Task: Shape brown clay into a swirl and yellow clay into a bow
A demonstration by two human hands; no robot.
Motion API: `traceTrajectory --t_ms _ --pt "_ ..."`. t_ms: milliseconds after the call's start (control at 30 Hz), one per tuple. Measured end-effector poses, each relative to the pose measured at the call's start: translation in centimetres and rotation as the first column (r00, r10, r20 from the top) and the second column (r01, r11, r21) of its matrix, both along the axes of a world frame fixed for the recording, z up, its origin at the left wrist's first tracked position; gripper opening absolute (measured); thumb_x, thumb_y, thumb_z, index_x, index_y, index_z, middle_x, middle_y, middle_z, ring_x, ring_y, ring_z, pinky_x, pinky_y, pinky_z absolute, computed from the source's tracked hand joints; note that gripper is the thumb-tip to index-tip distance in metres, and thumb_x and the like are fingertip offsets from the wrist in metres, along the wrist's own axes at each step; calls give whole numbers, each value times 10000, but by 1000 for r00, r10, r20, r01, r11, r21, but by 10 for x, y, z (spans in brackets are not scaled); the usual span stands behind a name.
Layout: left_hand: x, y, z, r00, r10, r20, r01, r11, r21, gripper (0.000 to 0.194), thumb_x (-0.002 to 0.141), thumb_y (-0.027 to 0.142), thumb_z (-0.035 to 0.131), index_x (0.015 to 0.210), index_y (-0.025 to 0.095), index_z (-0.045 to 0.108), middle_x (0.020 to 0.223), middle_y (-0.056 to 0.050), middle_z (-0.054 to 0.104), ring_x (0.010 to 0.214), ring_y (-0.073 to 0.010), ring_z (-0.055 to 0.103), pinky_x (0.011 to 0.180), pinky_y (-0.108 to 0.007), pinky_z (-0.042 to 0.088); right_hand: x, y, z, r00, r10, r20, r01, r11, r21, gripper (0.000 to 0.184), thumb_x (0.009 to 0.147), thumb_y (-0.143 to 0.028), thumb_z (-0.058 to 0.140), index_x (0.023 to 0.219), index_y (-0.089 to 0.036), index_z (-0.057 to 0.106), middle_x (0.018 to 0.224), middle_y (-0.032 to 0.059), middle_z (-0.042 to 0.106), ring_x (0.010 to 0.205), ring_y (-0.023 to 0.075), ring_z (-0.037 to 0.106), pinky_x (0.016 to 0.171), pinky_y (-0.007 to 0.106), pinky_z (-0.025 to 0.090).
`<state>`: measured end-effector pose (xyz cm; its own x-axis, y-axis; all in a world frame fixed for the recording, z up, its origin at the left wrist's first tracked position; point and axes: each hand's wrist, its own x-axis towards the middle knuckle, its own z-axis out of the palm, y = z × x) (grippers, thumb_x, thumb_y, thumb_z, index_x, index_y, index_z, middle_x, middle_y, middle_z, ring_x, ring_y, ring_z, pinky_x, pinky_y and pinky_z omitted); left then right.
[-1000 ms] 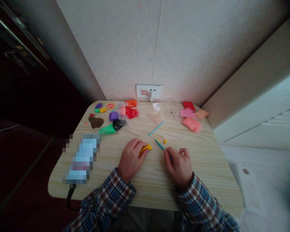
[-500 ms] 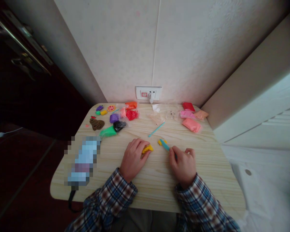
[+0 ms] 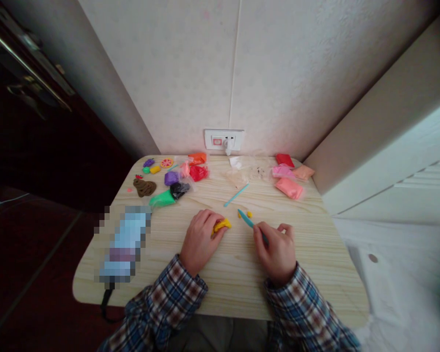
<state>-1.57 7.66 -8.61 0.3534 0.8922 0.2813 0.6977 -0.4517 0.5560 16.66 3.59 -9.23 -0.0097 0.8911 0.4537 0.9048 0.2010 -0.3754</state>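
Observation:
My left hand (image 3: 202,239) rests on the table with its fingers closed around a lump of yellow modelling clay (image 3: 222,225). In my right hand (image 3: 276,250) is a blue plastic clay knife (image 3: 246,218), its blade pointing forward and to the left. Two small yellow clay pieces lie at the blade: one piece (image 3: 250,214) sits just right of it, and the other is partly hidden behind it. Beyond the hands a thin blue stick tool (image 3: 236,195) lies slantwise on the wood.
Bags of green clay (image 3: 162,198), black clay (image 3: 179,190) and red clay (image 3: 198,172) lie at the back left, near a coiled brown clay shape (image 3: 144,187). Pink clay packets (image 3: 289,187) are at the back right. A pixelated phone (image 3: 126,244) with a cable lies at left.
The blade has shifted left across the yellow clay, which now shows as two pieces apart. My left hand keeps its hold on the larger lump. The view has shifted slightly.

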Motion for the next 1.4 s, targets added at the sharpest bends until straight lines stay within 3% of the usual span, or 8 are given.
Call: traceTrajectory --t_ms 167,300,933,1400 --pt "0 -1 2 999 40 -29 -40 999 -15 67 815 200 625 851 189 570 868 -38 598 867 -199 556 775 -339 475 -8 -2 0 990 134 46 -132 990 -41 323 951 -211 363 686 -196 546 549 -29 599 511 120 515 746 300 269" --pt "1 -2 1 998 64 -27 -65 998 -20 48 831 213 609 835 187 568 856 -34 594 857 -194 556 767 -330 468 -10 -3 1 983 171 61 -169 985 -36 326 959 -210 359 691 -193 543 548 -26 588 512 119 517 742 292 271" --pt "4 0 3 992 65 -106 -68 997 -26 74 838 215 586 797 183 533 834 -30 573 855 -203 526 774 -341 438 -21 -1 0 962 179 205 -170 983 -62 340 957 -168 337 676 -197 527 488 -26 569 463 140 480 710 293 263" --pt "2 0 0 996 70 -57 -72 997 -26 78 828 222 606 860 184 547 874 -31 586 859 -206 537 783 -344 436 -23 5 7 904 200 377 -145 975 -170 186 833 -101 454 717 -187 570 466 -1 602 437 159 501 716 311 242"
